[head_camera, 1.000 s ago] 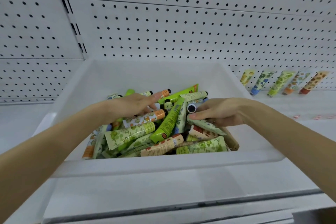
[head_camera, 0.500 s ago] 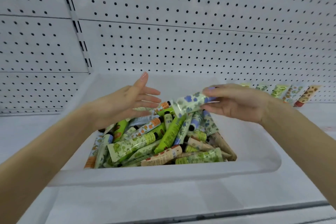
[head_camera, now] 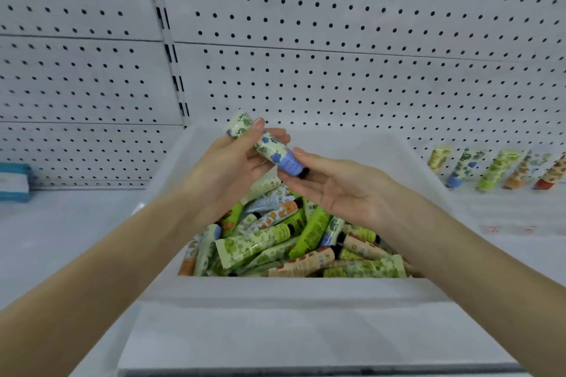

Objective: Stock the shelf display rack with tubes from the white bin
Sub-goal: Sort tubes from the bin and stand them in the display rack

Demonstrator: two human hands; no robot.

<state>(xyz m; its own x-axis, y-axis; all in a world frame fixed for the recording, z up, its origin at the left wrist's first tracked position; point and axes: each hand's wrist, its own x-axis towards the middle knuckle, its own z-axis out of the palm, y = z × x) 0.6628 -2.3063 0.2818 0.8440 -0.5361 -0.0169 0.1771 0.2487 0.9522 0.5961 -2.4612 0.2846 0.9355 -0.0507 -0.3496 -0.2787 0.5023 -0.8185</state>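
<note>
White shelf deck, foreground to background.

1. White bin: on the deck, front rim nearest.
2. Loose tubes: heaped inside the bin, green, orange and blue floral prints, lying crosswise.
3. Right hand: above the bin, palm up, fingers straight, thumb tip at the held tube's cap end.
4. Left hand: above the bin, fingers and thumb curled round the blue-flowered tube, which is tilted with its black cap lowest.
5. Five displayed tubes: in a row right of the bin, leaning on the pegboard.
6. Teal box: far left of the bin.
</note>
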